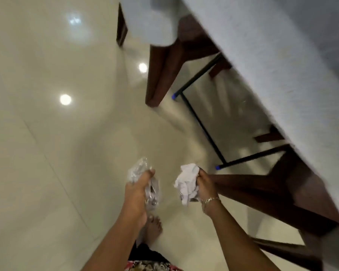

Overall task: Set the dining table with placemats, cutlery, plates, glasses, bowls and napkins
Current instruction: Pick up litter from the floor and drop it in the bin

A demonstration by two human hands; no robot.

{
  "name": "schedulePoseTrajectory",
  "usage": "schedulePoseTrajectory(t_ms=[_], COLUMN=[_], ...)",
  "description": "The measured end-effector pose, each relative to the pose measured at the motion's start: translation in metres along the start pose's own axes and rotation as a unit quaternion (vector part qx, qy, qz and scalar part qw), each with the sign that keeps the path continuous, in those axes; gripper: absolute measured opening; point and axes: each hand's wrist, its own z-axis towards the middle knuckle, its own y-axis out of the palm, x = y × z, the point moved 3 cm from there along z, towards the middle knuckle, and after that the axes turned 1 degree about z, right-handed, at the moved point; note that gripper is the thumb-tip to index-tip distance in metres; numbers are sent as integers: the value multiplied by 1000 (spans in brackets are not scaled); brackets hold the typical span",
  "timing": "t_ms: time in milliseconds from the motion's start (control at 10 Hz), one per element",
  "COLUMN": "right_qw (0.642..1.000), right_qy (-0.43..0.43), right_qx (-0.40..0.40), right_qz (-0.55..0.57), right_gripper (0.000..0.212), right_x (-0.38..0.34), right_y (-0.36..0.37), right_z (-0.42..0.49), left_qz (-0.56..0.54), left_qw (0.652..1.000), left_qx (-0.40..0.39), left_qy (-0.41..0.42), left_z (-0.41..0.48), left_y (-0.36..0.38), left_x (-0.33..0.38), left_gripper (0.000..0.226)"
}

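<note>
A glossy cream tiled floor (47, 153) fills most of the room and mirrors the round ceiling lights as bright spots. Along the right runs the dining table under its pale grey cloth (262, 55); from here its top is out of sight, so I cannot tell what is already laid on it. Dark brown wooden chair and table legs (160, 75) stand tucked beneath the edge, and between them sits a thin black metal frame (200, 126) with small blue caps (175, 95) on its feet. The person stands barefoot just beside the table, both forearms held out in front at waist height, which looks like carrying rather than placing. The left hand (139, 192) has its fingers curled tight round a crinkled clear plastic bag (138, 169); something metallic glints inside, probably cutlery, though blur keeps me from being sure. The right hand (203, 184), with a thin gold chain bracelet (211, 199) at the wrist, bunches a crumpled wad of white napkins (186, 182) in a closed grip. I judge that each hand takes one load so both kinds of item reach the table in a single trip. Neither is on the table yet.
</note>
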Motion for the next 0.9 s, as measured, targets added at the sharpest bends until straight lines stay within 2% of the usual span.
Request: schedulePoseTrajectory(t_ms=[100,200,300,400,500,600,700,800,900], right_qw=[976,968,948,961,954,918,860,829,837], right_qy=[32,2,-2,-65,-109,-129,-152,-167,-159], right_qx=[-89,-62,-32,73,117,146,137,161,269], right_qz=[198,243,316,257,254,345,468,508,449], right_gripper=[21,27,29,29,41,48,33,24,28], right_x=[-26,-38,-35,-25,-23,-21,-9,14,43], right_y=[-14,-34,-46,-59,-67,-76,-90,-110,-141], right_z=[-73,-139,-204,-257,-319,-382,-438,-483,-513], left_qz=[44,101,138,196,240,248,304,349,369], left_qw=[999,993,985,963,937,923,893,862,839], left_qx=[-20,-51,-95,-178,-253,-292,-330,-367,-399], left_qy=[10,27,46,48,34,37,29,27,22], left_z=[-69,-128,-180,-226,-276,-327,-371,-413,-447], left_y=[14,27,37,41,40,34,34,42,56], left_x=[16,20,16,0,-18,-33,-57,-87,-120], left_gripper=[39,16,5,8,29,13,36,55,51])
